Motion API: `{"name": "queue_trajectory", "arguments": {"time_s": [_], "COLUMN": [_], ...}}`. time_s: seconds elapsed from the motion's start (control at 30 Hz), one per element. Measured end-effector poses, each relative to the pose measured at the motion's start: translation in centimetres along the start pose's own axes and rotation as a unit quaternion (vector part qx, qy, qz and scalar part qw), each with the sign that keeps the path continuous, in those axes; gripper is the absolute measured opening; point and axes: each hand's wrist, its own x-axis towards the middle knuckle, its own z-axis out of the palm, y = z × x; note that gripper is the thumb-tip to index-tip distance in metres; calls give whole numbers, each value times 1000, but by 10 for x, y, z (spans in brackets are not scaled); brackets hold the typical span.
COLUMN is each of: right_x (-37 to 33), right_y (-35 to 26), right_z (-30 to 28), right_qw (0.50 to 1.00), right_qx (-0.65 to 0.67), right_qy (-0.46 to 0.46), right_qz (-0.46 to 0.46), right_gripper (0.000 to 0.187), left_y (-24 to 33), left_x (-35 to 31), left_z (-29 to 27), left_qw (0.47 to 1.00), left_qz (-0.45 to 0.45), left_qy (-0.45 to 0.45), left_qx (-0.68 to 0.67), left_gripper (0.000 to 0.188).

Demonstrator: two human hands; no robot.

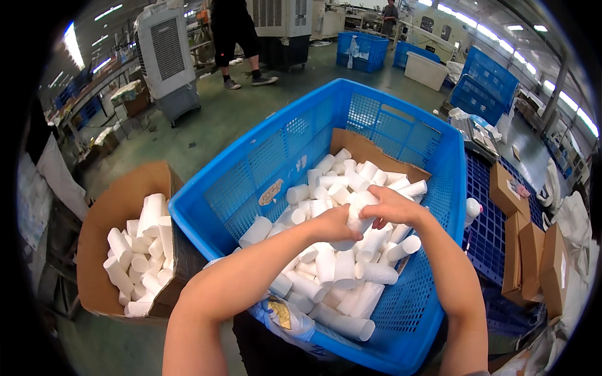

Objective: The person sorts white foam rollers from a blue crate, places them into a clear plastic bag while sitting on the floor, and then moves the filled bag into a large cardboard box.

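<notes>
Over the middle of a large blue plastic basket, both my hands are closed around a white roll. My left hand grips it from the left and below. My right hand wraps its right side, fingers curled toward the left hand. Parts of the roll are hidden behind the fingers, and I cannot tell whether more than one roll is held. Beneath them, many loose white rolls lie piled at all angles in the basket.
To the left, a cardboard box holds more white rolls. A blue pallet with cardboard boxes stands at the right. Further off are a grey air cooler, blue bins and a person's legs.
</notes>
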Motion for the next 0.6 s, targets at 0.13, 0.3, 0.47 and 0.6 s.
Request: {"name": "queue_trajectory", "arguments": {"time_s": [0.13,0.3,0.47,0.6], "right_x": [1,23,52,44], "right_y": [10,25,-46,-65], "right_z": [-13,-48,-118,-79], "right_qw": [997,995,881,956], "right_qx": [36,-10,-247,-259], "right_qy": [-60,43,403,138], "right_qz": [-15,85,22,21], "right_gripper": [58,92,74,55], "left_y": [21,8,1,-22], "left_x": [-5,-5,10,14], "left_z": [-4,-4,-10,-43], "left_qw": [998,995,981,940], "left_qz": [24,-1,-60,-129], "left_qy": [4,64,178,300], "left_qx": [-58,81,50,-103], "left_gripper": [56,61,67,64]}}
